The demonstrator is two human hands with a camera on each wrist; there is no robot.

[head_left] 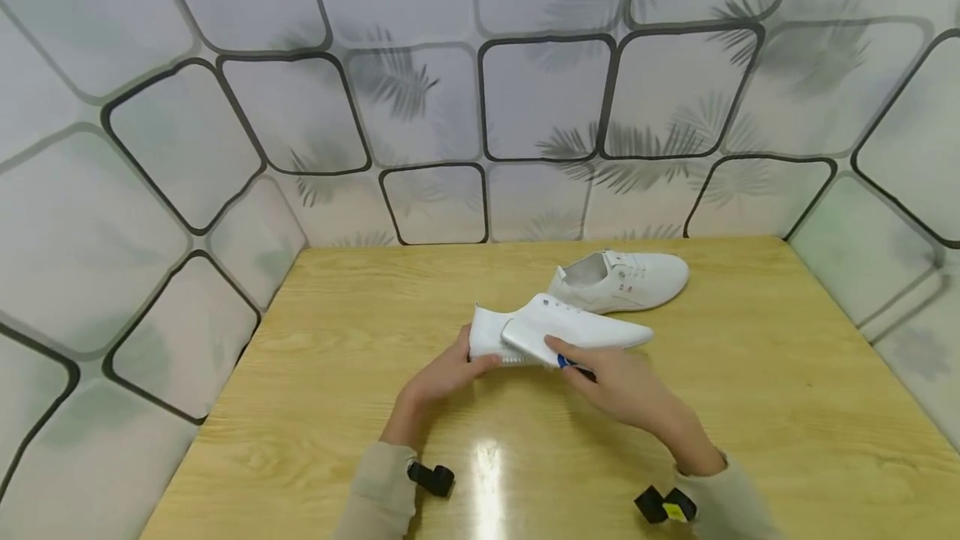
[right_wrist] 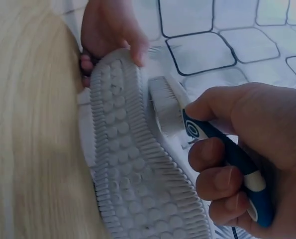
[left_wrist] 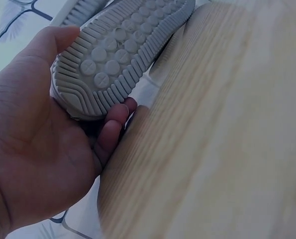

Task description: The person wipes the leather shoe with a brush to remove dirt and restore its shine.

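A white shoe lies tipped on its side, its ridged, studded sole turned toward the person. My left hand grips it at the heel, the thumb on the sole's edge and the fingers round the far side. In my right hand is a brush with a white head and a blue-and-white handle. The fingers curl round that handle, and the thumb lies along its neck. The bristles meet the shoe's side near the heel, just above the sole.
Behind the held shoe, a second white shoe stands upright on the wooden table. Patterned panels rise along the back and both sides of the table. A small black device is strapped to each wrist.
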